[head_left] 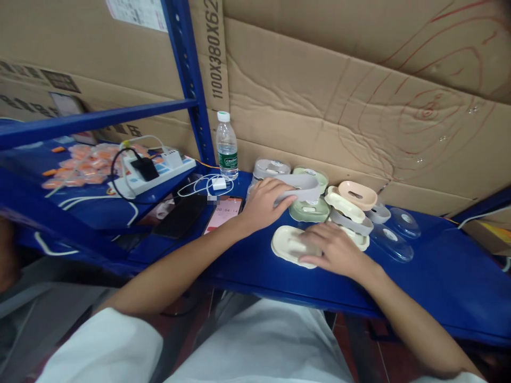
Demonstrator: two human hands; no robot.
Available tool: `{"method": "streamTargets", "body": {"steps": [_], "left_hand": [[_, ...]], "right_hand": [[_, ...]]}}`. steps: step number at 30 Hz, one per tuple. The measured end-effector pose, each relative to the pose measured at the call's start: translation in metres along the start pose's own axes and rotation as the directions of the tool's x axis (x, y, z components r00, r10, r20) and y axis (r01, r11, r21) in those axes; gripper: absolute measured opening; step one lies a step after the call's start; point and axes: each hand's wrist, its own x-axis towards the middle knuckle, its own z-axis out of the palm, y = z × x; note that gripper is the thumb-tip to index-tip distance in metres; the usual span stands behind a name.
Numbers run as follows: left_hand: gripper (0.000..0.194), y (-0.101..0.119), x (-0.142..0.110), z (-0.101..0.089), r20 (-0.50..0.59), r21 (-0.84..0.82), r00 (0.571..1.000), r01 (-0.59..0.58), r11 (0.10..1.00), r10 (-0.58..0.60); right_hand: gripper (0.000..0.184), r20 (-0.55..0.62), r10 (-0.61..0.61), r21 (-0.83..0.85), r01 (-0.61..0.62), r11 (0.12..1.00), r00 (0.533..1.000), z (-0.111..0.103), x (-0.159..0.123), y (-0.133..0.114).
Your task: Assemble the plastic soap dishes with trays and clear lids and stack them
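Noted in left hand: grey oval dish, held up at the left of the cluster on the desk, overlapping a green oval dish in view. Contact or gap between the two: cannot tell. Pinched at left end, thumb against near wall, fingers curled over the far side.

Probably thin moulded plastic: judged light, stiff, with little give in the wall. Smooth-looking; possibly slippery under fingertips alone. Unlikely to shatter, but chipping of the rim conceivable on a hard knock. Best taken by the rounded end, thumb outside, fingers across the rim; avoid squeezing the long sides.

Under right hand: cream oval tray, lying flat on desk near front edge. Low-sided, so harder to get under; best gripped at an end. Pale piece blurred at the fingertips, above the tray; not identifiable. Fingers bent, thumb on near side; pinching the piece or merely touching the tray: cannot tell.

Pose: left forearm slanted forward and inward, back of hand up. Right forearm angled in from lower right, wrist fairly straight, fingers pointing left. Hands apart, left one farther forward.
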Motion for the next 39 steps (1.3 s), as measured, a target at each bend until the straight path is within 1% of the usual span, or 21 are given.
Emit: {"method": "streamTargets", "body": {"steps": [2,3,7,8,10,12,14,16,17,19,20,21,22,25,29,31,34,35,37,38,39], "left_hand": [[0.035,-0.002,0.000,0.001,0.025,0.012,0.999,0.025,1.000,-0.026],[0.036,-0.002,0.000,0.002,0.040,0.004,0.999,0.034,0.999,-0.035],[0.034,-0.001,0.002,0.005,0.099,-0.217,0.988,0.141,0.966,-0.122],[0.034,-0.001,0.003,0.005,0.111,-0.273,0.982,0.178,0.945,-0.153],[0.037,-0.003,0.005,0.004,0.128,-0.341,0.969,0.243,0.908,-0.212],[0.045,-0.005,0.008,0.003,0.148,-0.385,0.952,0.303,0.871,-0.266],[0.053,-0.007,0.009,0.002,0.202,-0.439,0.928,0.371,0.819,-0.313],[0.059,-0.006,0.008,0.003,0.294,-0.485,0.895,0.442,0.755,-0.336],[0.062,-0.004,0.007,0.003,0.353,-0.500,0.872,0.481,0.720,-0.338],[0.063,-0.002,0.004,0.005,0.473,-0.510,0.816,0.561,0.652,-0.333],[0.063,0.000,0.003,0.006,0.525,-0.509,0.786,0.597,0.620,-0.327],[0.061,0.001,0.001,0.007,0.567,-0.506,0.759,0.627,0.592,-0.320],[0.060,0.002,0.000,0.008,0.600,-0.504,0.736,0.652,0.567,-0.313],[0.057,0.004,-0.003,0.010,0.658,-0.517,0.700,0.689,0.508,-0.278],[0.054,0.004,-0.006,0.014,0.692,-0.556,0.694,0.688,0.466,-0.200],[0.049,0.005,-0.007,0.017,0.690,-0.570,0.701,0.681,0.459,-0.183],[0.044,0.004,-0.008,0.023,0.671,-0.587,0.715,0.674,0.448,-0.197],[0.044,0.004,-0.008,0.024,0.662,-0.595,0.721,0.671,0.442,-0.204],[0.044,0.004,-0.006,0.024,0.643,-0.614,0.734,0.664,0.428,-0.217],[0.044,0.004,-0.005,0.022,0.632,-0.625,0.742,0.658,0.420,-0.222],[0.045,0.005,-0.004,0.021,0.621,-0.639,0.750,0.652,0.408,-0.227]], "right_hand": [[0.050,0.056,-0.022,0.018,0.021,1.000,0.998,0.011,0.005,-0.013],[0.051,0.071,-0.015,0.035,0.012,0.999,0.997,0.014,0.006,-0.015],[0.052,0.156,-0.010,0.140,-0.012,0.990,0.988,0.015,0.004,-0.015],[0.053,0.171,-0.028,0.159,0.001,0.987,0.985,0.014,0.004,-0.015],[0.050,0.155,-0.080,0.157,0.055,0.986,0.985,0.014,0.003,-0.017],[0.044,0.094,-0.133,0.078,0.126,0.989,0.987,0.014,0.001,-0.019],[0.043,-0.007,-0.151,-0.059,0.151,0.987,0.988,0.013,-0.003,-0.019],[0.049,-0.179,-0.104,-0.186,0.070,0.980,0.978,0.008,-0.007,-0.016],[0.054,-0.287,-0.059,-0.217,-0.004,0.976,0.956,0.005,-0.009,-0.013],[0.061,-0.468,0.045,-0.207,-0.158,0.966,0.883,-0.001,-0.010,-0.004],[0.062,-0.522,0.088,-0.182,-0.211,0.960,0.849,-0.004,-0.010,0.001],[0.060,-0.549,0.119,-0.154,-0.239,0.959,0.827,-0.006,-0.009,0.007],[0.058,-0.558,0.139,-0.122,-0.247,0.961,0.818,-0.008,-0.007,0.013],[0.048,-0.537,0.185,0.012,-0.212,0.977,0.823,-0.006,-0.005,0.024],[0.041,-0.477,0.231,0.168,-0.170,0.971,0.848,0.001,-0.004,0.026],[0.044,-0.438,0.213,0.192,-0.141,0.971,0.873,0.002,-0.003,0.023],[0.055,-0.385,0.164,0.188,-0.097,0.977,0.908,0.000,-0.001,0.020],[0.052,-0.380,0.146,0.178,-0.082,0.981,0.913,-0.002,-0.002,0.019],[0.038,-0.388,0.105,0.139,-0.054,0.989,0.916,-0.009,-0.005,0.018],[0.032,-0.408,0.091,0.109,-0.051,0.993,0.908,-0.015,-0.008,0.020],[0.028,-0.447,0.102,0.075,-0.077,0.994,0.889,-0.021,-0.013,0.023]]}}
